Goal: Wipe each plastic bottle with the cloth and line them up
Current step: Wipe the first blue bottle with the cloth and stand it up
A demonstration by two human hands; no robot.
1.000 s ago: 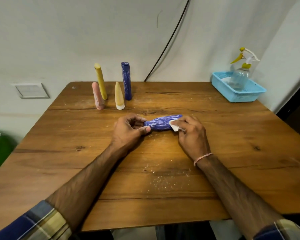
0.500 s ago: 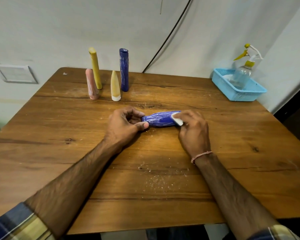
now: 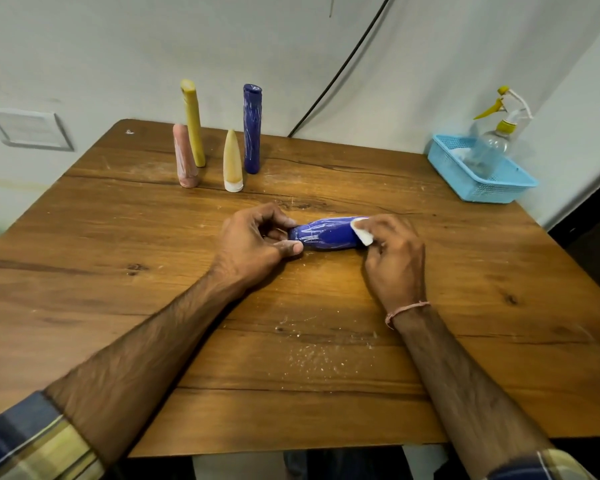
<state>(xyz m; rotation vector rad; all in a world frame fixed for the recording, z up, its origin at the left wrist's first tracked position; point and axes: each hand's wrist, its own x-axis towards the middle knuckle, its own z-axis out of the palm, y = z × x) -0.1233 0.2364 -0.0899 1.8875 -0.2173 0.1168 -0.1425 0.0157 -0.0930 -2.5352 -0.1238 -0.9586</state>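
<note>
A short blue bottle (image 3: 326, 234) with white streaks lies on its side at the middle of the wooden table (image 3: 118, 271). My left hand (image 3: 253, 244) pinches its narrow left end between thumb and fingers. My right hand (image 3: 392, 258) presses a small white cloth (image 3: 362, 232) against the bottle's right end. Behind them stand a pink bottle (image 3: 185, 156), a tall yellow bottle (image 3: 193, 123), a cream cone-shaped bottle (image 3: 232, 162) and a tall blue bottle (image 3: 252, 128), grouped close together.
A light blue basket (image 3: 489, 183) at the table's far right corner holds a clear spray bottle (image 3: 492, 143) with a yellow nozzle. White crumbs dust the table in front of me. A black cable (image 3: 343, 64) runs down the wall behind.
The cloth in my right hand has shifted slightly along the bottle's right end. The view has tilted, so everything sits a little differently in frame. The standing bottles have not moved.
</note>
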